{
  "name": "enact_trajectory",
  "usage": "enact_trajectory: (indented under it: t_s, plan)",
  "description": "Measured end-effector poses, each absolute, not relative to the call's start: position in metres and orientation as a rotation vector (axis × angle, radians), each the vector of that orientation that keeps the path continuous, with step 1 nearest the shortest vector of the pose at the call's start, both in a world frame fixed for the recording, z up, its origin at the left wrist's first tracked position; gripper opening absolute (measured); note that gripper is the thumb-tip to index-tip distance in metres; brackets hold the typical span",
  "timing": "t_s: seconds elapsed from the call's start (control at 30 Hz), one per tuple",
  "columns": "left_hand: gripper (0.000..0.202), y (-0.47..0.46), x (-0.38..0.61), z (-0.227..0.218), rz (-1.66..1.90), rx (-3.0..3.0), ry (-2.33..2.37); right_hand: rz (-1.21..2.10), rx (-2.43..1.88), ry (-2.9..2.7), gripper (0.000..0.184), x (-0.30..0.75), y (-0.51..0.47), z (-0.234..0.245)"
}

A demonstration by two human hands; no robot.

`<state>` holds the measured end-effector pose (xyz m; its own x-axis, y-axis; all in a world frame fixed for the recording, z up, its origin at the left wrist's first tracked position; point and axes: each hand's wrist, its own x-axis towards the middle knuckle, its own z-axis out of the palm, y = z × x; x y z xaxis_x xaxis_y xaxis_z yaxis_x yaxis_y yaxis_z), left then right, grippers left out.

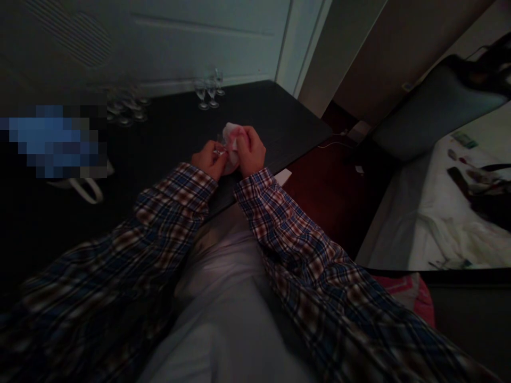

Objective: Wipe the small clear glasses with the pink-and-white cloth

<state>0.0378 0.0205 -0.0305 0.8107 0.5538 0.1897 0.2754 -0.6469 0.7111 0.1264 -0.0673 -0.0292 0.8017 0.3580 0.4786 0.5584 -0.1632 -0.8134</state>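
Observation:
Close together above the dark table [255, 127], my two hands meet. Fingers of my left hand [208, 158] are closed around a small stemmed glass [219, 152], which shows only as clear, shiny edges. My right hand [252, 151] grips a crumpled white and pink cloth [232, 135] and presses it against the glass. Much of the glass is hidden by the cloth and fingers. Beyond my hands, a few small stemmed glasses [211, 94] stand upright near the table's far edge. To their left is a group of several more glasses [126, 106], dim and blurred.
A white, loop-shaped strap [90, 191] lies at the left, beside a pixelated blue area. Behind the table rises a pale panelled door [199, 37]. On the right, a mirror-like surface reflects a white bed [443, 213] with items on it. Dark red carpet [319, 186] covers the floor.

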Motion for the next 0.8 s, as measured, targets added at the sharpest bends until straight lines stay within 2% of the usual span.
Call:
enact_trajectory:
  t_s: [0.8]
  plan:
    - [0.025, 0.0186, 0.0346, -0.0255, 0.510, 2.305, 0.597, -0.108, -1.765, -0.719, 0.027, 0.1309, -0.0668, -0.0314]
